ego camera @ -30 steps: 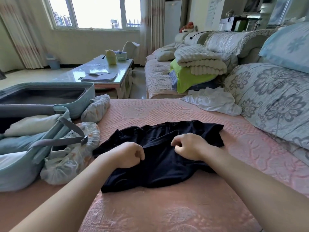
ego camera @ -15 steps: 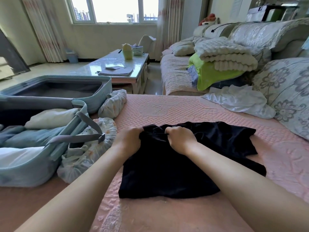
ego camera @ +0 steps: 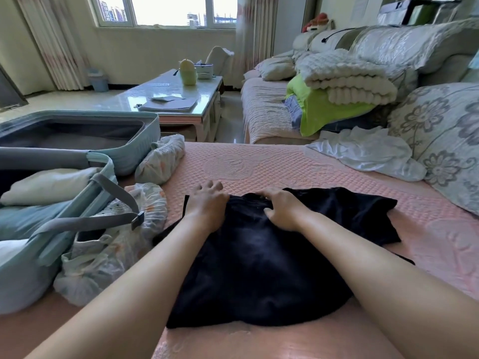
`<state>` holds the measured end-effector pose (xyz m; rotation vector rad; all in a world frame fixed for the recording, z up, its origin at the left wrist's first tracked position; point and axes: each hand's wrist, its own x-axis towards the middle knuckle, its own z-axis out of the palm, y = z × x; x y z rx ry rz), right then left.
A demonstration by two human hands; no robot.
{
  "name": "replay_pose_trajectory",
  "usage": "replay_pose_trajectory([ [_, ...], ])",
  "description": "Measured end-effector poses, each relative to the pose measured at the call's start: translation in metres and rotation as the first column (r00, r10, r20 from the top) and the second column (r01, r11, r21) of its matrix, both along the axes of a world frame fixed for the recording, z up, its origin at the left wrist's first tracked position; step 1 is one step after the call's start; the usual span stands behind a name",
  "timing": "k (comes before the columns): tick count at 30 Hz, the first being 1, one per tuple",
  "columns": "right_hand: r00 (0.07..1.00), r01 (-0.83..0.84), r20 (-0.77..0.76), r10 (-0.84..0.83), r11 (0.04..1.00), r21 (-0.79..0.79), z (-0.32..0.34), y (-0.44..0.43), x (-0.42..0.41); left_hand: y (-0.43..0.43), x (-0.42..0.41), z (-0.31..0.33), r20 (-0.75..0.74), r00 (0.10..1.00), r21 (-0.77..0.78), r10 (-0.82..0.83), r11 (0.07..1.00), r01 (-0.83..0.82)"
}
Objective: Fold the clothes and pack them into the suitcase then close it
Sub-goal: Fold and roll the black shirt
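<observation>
Both bare forearms rise from the bottom corners and converge at mid-frame. The left hand [ego camera: 207,203] lies palm down, fingers spread and fairly straight. Just beside it, the right hand [ego camera: 283,211] lies palm down, fingers stretched toward the left.

We see a daylit window [ego camera: 166,9] flanked by curtains [ego camera: 51,42], a glossy coffee table [ego camera: 176,99] on pale floor [ego camera: 64,97], and a covered sofa [ego camera: 267,107].
</observation>
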<state>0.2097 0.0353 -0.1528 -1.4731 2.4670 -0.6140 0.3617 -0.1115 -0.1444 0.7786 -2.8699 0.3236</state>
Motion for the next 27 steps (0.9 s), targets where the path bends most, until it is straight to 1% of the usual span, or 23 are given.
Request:
replay_pose_trajectory([
  [1, 1.0, 0.006, 0.004, -0.006, 1.0, -0.029, 0.005, 0.007, -0.004, 0.006, -0.005, 0.002, 0.008, 1.0, 0.025, -0.02, 0.999, 0.02],
  [2, 1.0, 0.005, -0.007, -0.006, 0.999, -0.046, 0.011, 0.016, -0.007, 0.013, -0.011, 0.004, 0.017, 0.999, 0.082, -0.028, 0.996, 0.027],
  [4, 0.998, 0.003, -0.058, -0.006, 0.999, -0.047, 0.021, 0.035, -0.014, 0.025, -0.02, 0.006, 0.029, 0.996, 0.239, -0.084, 0.968, 0.075],
  [5, 0.997, 0.007, -0.077, -0.011, 0.999, -0.043, 0.024, 0.046, -0.017, 0.031, -0.024, 0.006, 0.04, 0.991, 0.284, -0.127, 0.953, 0.11],
  [6, 0.996, 0.011, -0.09, -0.015, 0.999, -0.038, 0.027, 0.057, -0.019, 0.038, -0.03, 0.005, 0.05, 0.986, 0.309, -0.157, 0.941, 0.134],
  [8, 0.996, 0.011, -0.085, -0.01, 1.0, 0.007, 0.028, 0.079, -0.023, 0.051, -0.042, 0.003, 0.074, 0.983, 0.354, -0.168, 0.926, 0.132],
  [12, 0.998, -0.041, -0.041, 0.049, 0.98, 0.192, 0.016, 0.114, -0.022, 0.07, -0.066, -0.006, 0.145, 0.982, 0.4, -0.121, 0.915, 0.054],
  [15, 0.996, -0.085, 0.002, 0.09, 0.935, 0.345, 0.01, 0.133, -0.022, 0.073, -0.08, -0.017, 0.148, 0.986, 0.356, -0.083, 0.934, 0.025],
  [16, 0.994, -0.098, -0.005, 0.108, 0.921, 0.376, 0.009, 0.136, -0.023, 0.073, -0.085, -0.02, 0.14, 0.988, 0.334, -0.07, 0.942, 0.02],
  [18, 0.993, -0.103, -0.024, 0.12, 0.927, 0.36, 0.012, 0.139, -0.027, 0.073, -0.091, -0.023, 0.117, 0.992, 0.294, -0.049, 0.956, 0.013],
  [21, 0.993, -0.049, -0.09, 0.076, 0.962, 0.268, 0.02, 0.137, -0.033, 0.07, -0.097, -0.024, 0.096, 0.992, 0.247, -0.078, 0.968, 0.052],
  [24, 0.987, 0.058, -0.163, -0.018, 0.968, 0.244, 0.027, 0.134, -0.042, 0.062, -0.097, -0.025, -0.006, 0.994, 0.311, -0.111, 0.944, 0.107],
  [26, 0.988, 0.104, -0.133, -0.078, 0.973, 0.204, 0.028, 0.133, -0.049, 0.058, -0.097, -0.026, -0.088, 0.987, 0.351, -0.131, 0.924, 0.154],
  [27, 0.991, 0.121, -0.079, -0.109, 0.979, 0.167, 0.027, 0.131, -0.053, 0.057, -0.097, -0.026, -0.117, 0.984, 0.37, -0.137, 0.913, 0.171],
])
